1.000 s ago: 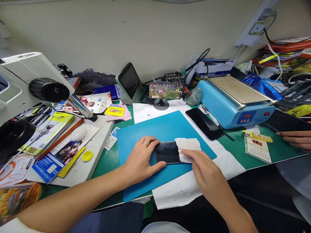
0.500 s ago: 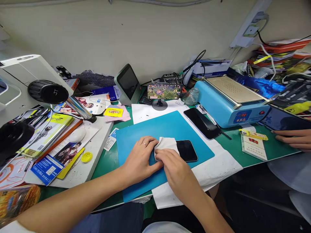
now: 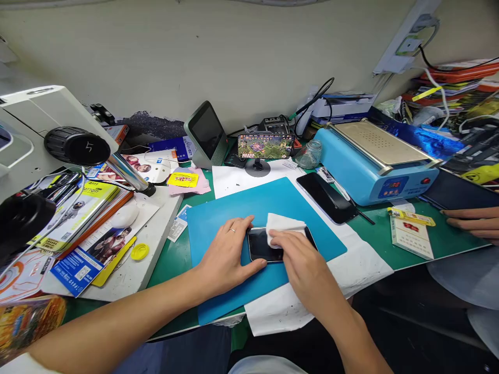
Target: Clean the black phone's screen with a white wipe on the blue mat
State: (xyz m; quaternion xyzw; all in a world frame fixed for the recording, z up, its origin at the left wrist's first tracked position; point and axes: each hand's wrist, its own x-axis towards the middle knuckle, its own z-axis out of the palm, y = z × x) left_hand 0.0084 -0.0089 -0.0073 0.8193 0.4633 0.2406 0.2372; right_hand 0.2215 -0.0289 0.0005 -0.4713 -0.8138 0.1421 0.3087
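Note:
A black phone (image 3: 262,245) lies screen up on a blue mat (image 3: 234,213). My left hand (image 3: 224,254) clasps the phone's left end, thumb at its near edge, fingers over its far edge. My right hand (image 3: 302,265) presses a white cloth (image 3: 283,224) onto the middle of the screen, fingers closed on the cloth. The phone's right part is hidden under the cloth and hand.
A second dark phone (image 3: 325,191) lies right of the mat, beside a blue heating machine (image 3: 374,161). A phone on a stand (image 3: 265,146) shows a game. A microscope (image 3: 47,140) and stacked packets fill the left. Another person's hand (image 3: 473,221) rests at far right.
My right hand slid the cloth from the screen's right end to its left end, then back to the middle. My left hand stayed on the phone.

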